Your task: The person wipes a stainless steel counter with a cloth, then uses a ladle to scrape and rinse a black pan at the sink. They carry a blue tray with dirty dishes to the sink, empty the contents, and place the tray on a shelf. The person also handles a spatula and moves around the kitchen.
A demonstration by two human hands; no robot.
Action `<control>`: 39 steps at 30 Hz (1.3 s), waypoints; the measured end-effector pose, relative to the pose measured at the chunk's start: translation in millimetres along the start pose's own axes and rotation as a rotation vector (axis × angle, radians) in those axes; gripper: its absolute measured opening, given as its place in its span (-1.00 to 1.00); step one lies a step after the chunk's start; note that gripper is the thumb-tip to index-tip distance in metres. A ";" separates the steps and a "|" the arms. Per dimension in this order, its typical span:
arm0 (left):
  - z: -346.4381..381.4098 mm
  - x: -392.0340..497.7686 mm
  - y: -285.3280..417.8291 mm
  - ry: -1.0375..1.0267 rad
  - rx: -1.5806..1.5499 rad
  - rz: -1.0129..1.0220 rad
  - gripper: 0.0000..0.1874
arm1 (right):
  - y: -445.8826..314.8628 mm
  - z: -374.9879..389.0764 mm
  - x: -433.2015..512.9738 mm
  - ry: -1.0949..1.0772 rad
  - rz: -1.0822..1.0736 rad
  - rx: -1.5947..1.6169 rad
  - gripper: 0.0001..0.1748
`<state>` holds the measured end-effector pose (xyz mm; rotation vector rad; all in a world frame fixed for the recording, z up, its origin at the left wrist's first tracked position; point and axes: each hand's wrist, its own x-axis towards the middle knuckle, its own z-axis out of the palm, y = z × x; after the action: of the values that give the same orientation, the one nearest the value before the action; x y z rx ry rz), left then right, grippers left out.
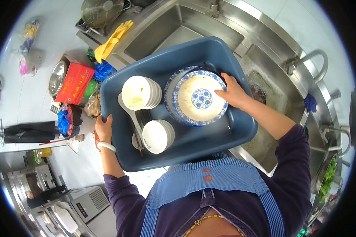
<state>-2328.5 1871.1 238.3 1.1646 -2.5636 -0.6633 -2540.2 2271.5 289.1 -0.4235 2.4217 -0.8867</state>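
A blue plastic basin (195, 152) is held up before me, tilted. My left hand (103, 129) grips its left rim, the thumb over the edge. Inside the basin's right part, my right hand (233, 91) holds the edge of a stack of blue-and-white patterned plates or shallow bowls (190, 103), its thumb on the stained top one. Left of them lie two nested stacks of white bowls, an upper one (135, 93) with food bits inside and a lower one (156, 137). A white ladle (129, 109) and dark chopsticks (136, 136) lie at the basin's left side.
Behind the basin is a stainless steel sink (201, 25); its right-hand bowl holds cloudy water (273, 109). Curved taps (317, 56) stand along the back. Yellow rubber gloves (114, 41) hang over the left corner. A red cardboard box (75, 83) and a bag-lined bin (83, 118) are at the left.
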 end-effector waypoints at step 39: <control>8.4 -13.8 -15.0 -0.077 -0.112 -0.024 -0.68 | 108.3 -97.7 -101.1 0.605 0.128 1.025 -0.51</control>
<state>-2313.2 1875.5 223.0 1.1559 -2.5419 -0.8615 -2525.3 2446.1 317.1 0.4360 2.0175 -2.2179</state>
